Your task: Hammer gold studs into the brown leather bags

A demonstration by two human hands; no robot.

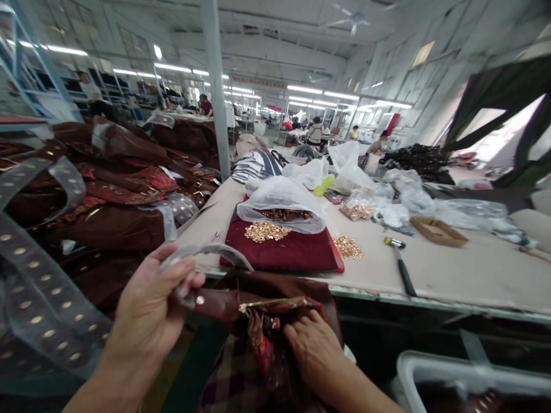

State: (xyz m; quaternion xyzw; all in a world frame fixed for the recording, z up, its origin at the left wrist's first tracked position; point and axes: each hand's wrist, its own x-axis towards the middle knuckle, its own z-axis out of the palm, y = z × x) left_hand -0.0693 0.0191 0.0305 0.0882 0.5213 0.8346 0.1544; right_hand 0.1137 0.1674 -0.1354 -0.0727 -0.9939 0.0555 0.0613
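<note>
A brown leather bag (275, 287) lies against the table's front edge, its mouth towards me. Its zipper edge and red patterned lining (264, 350) show. My left hand (159, 292) is closed round the bag's handle (215, 249), which has a pale, clear wrapping and curves up towards the table. A metal stud shows on the brown tab below those fingers. Over at the bag's mouth, my right hand (312, 344) has curled fingers on the lining; the fingertips are hidden in the folds.
Gold-coloured metal pieces (267, 232) lie on dark red cloth (301, 252), beside an open plastic bag (284, 195). A hammer (402, 267) and a cardboard tray (438, 230) are on the right. Brown bags (120, 229) pile up at left. A white bin (473, 370) stands low right.
</note>
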